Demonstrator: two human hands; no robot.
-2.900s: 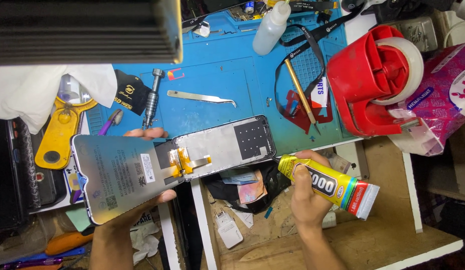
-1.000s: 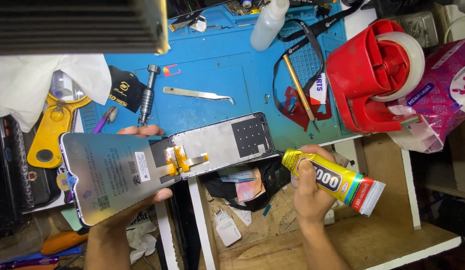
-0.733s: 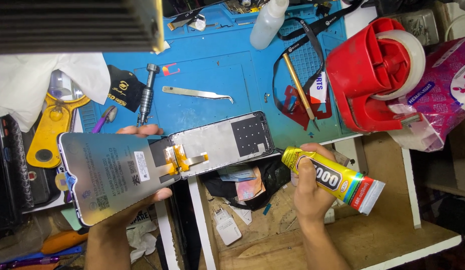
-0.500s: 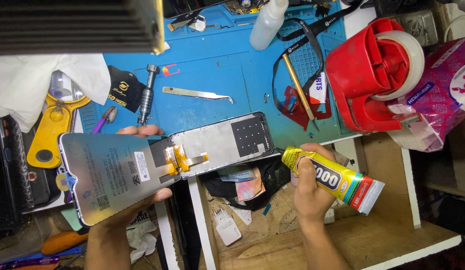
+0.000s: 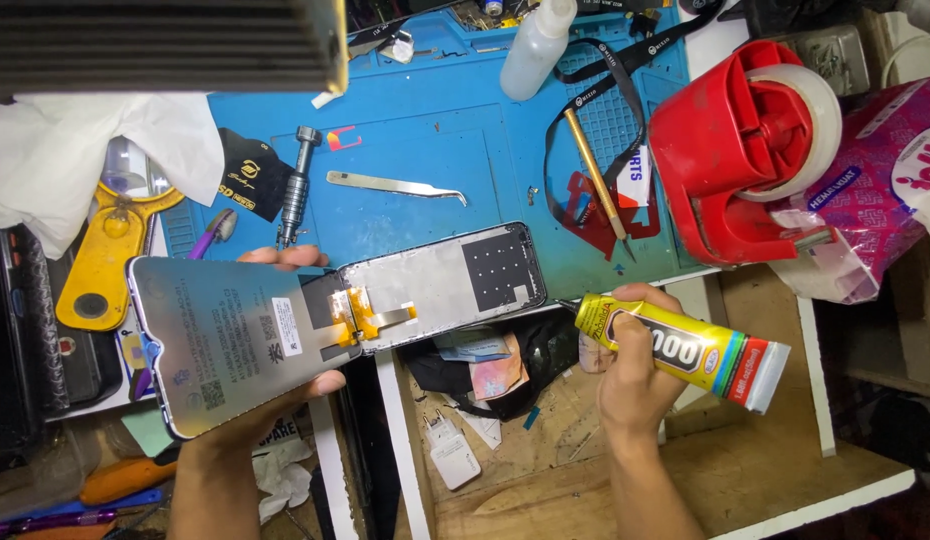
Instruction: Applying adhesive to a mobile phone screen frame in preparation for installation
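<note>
Left hand (image 5: 247, 425) is closed on the edge of the grey display panel (image 5: 230, 345), which is joined by an orange flex (image 5: 357, 312) to the phone frame (image 5: 445, 285); both lie flat over the worktop's (image 5: 425, 150) near edge, long axis running left-right. Right hand (image 5: 635, 375) is wrapped around the yellow glue tube (image 5: 680, 347), nozzle pointing left. Frame's right end sits just left of the nozzle tip, close but apart, so the right hand is nearer.

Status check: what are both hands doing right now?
Left hand grips grey phone screen panel, joined to silver phone frame by orange flex ribbon. Right hand grips yellow glue tube, nozzle at frame's corner. Nothing between them.
</note>
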